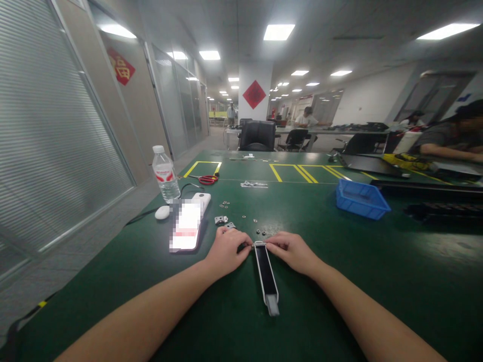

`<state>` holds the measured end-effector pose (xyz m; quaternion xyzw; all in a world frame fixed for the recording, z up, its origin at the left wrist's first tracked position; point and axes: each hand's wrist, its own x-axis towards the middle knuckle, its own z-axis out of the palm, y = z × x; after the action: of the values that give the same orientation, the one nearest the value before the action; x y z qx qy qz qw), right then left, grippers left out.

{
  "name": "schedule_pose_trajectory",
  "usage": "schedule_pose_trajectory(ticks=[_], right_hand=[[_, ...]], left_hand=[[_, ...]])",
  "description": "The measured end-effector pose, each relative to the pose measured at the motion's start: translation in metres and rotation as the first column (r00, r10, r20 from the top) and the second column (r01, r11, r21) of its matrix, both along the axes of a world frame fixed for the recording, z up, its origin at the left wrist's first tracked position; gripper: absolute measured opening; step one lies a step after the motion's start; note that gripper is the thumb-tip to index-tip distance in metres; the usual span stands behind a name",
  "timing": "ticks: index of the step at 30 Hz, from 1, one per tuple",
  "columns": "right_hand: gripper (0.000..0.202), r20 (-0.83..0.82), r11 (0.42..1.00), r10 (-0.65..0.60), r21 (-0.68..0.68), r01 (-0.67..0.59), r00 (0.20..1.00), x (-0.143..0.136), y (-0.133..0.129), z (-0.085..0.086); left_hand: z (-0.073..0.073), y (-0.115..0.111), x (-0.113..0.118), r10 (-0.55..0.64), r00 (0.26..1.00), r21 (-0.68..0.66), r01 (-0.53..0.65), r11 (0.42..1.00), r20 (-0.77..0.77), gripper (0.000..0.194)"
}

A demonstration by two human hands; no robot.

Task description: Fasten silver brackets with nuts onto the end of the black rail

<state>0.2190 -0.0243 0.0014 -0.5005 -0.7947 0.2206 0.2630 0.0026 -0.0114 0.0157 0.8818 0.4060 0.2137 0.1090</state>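
My left grip [231, 247] and right grip [291, 251] meet at a long black strip [267, 274] just below the middle of the frame. It lies on the green desk [309, 327], slightly aslant, with a pale rim around it and a grey tab [272, 305] at its near end. I have both sets of fingers closed on its far end, the left pinching from the left side and the right from the right; exactly what sits between my fingertips is too small to tell.

Just beyond that end, two small dark nuts [260, 232] sit close together. Next to my left knuckles are two metal brackets [221, 219], one partly behind my hand, and above them in the frame some little rings [224, 204] are scattered.

Left of centre, a phone [185, 226] with a bright, blurred screen rests near a rounded white object [162, 213]. A water bottle [166, 178] stands upright behind them, with red-handled scissors [207, 179] to its right. Thin metal strips [254, 184] lie near the centre of the frame, and a blue tray [356, 203] stands right of centre. Past the desk I see a black chair [257, 136], and at the right edge a person [441, 138] sits in dark clothes.
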Motion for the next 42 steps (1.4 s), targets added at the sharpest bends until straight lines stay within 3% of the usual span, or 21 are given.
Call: schedule_pose_trajectory(ticks=[6, 11, 14, 18, 23, 27, 36, 42], right_hand=[[0.031, 0.021, 0.998, -0.014, -0.063, 0.016, 1.0, -0.001, -0.004, 0.008], [0.021, -0.021, 0.993, -0.038, -0.113, 0.036, 0.999, 0.001, -0.002, 0.005], [0.015, -0.022, 0.994, -0.034, -0.108, 0.032, 0.999, 0.002, 0.0, 0.002], [0.013, -0.016, 0.996, -0.025, -0.087, 0.024, 1.0, 0.001, 0.0, 0.001], [0.01, 0.0, 0.997, -0.028, -0.07, 0.028, 1.0, -0.001, -0.001, 0.002], [0.01, 0.001, 0.997, -0.031, -0.069, 0.031, 1.0, -0.002, -0.002, 0.003], [0.01, 0.031, 0.996, -0.035, -0.085, 0.038, 0.999, -0.004, -0.004, 0.009], [0.014, 0.045, 0.995, -0.013, -0.103, 0.017, 0.999, -0.001, -0.003, 0.008]], left_hand=[[0.0, -0.002, 0.0, 0.014, 0.999, 0.008, -0.014, 1.0, 0.038, 0.011], [0.003, 0.004, -0.002, 0.169, 0.984, -0.025, -0.168, 0.985, 0.063, 0.027], [0.003, 0.015, 0.0, 0.228, 0.973, 0.026, -0.229, 0.973, 0.037, 0.029], [-0.006, 0.032, 0.003, 0.188, 0.98, 0.095, -0.181, 0.979, -0.069, 0.045], [-0.017, 0.042, 0.004, 0.116, 0.965, 0.067, -0.103, 0.992, -0.236, 0.06], [-0.016, 0.042, 0.003, 0.07, 0.959, 0.065, -0.055, 0.996, -0.275, 0.059], [-0.01, 0.033, 0.002, 0.083, 0.991, 0.116, -0.071, 0.991, -0.107, 0.042], [-0.002, 0.026, -0.001, 0.057, 0.992, 0.118, -0.043, 0.992, -0.111, 0.037]])
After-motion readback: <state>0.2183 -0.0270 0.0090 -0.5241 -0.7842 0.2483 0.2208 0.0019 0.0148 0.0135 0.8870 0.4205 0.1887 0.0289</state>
